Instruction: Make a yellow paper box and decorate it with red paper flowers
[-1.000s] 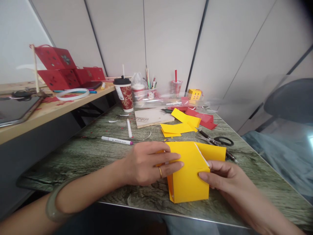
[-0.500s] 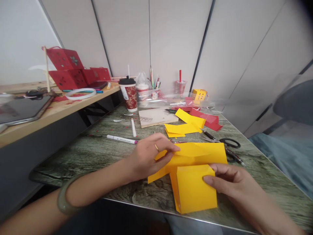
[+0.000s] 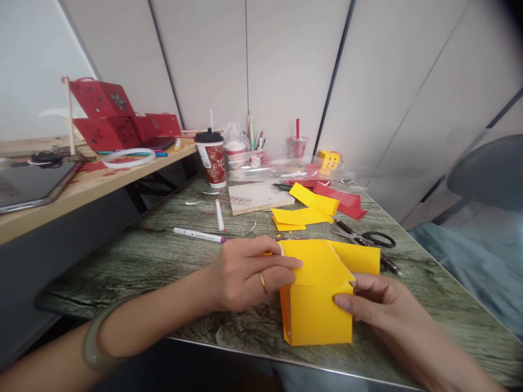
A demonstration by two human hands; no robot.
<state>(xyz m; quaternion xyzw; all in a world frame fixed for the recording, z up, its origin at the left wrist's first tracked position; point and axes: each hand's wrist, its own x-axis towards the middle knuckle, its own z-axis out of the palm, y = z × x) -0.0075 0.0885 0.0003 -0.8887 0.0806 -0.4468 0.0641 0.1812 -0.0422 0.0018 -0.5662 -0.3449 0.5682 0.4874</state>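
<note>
The yellow paper box [image 3: 321, 317] stood near the front edge of the dark wood-grain table [image 3: 134, 277], between the two hands. Its top flap [image 3: 312, 267] lay across the upper opening, and a further yellow panel [image 3: 362, 257] extended behind it to the right.

The left hand [image 3: 245, 275] had its fingers laid over the left part of the top flap, touching it. Its thumb was hidden, so it could not be determined whether the hand was pinching the paper or only pressing on it. A gold-coloured ring [image 3: 263, 283] was noted on one finger and a bangle [image 3: 96, 343] on the forearm.

The right hand [image 3: 379, 305] grasped the box at its upper right corner, the thumb on the front face and the other fingers behind.

Beyond the box lay yellow paper strips [image 3: 300, 216], with red paper [image 3: 343, 201] just behind them. Scissors [image 3: 379, 238] with black handles lay to the right, near the yellow panel. A white marker [image 3: 199, 235] with a purple end lay beyond the left hand; a white tube [image 3: 219, 215] and a pale board [image 3: 261, 197] were farther back. A lidded coffee cup [image 3: 212, 163] stood upright at the rear left, and a small yellow box [image 3: 328, 160] at the rear right. Red boxes [image 3: 102, 99] were stacked on the adjoining wooden surface [image 3: 28, 222].
</note>
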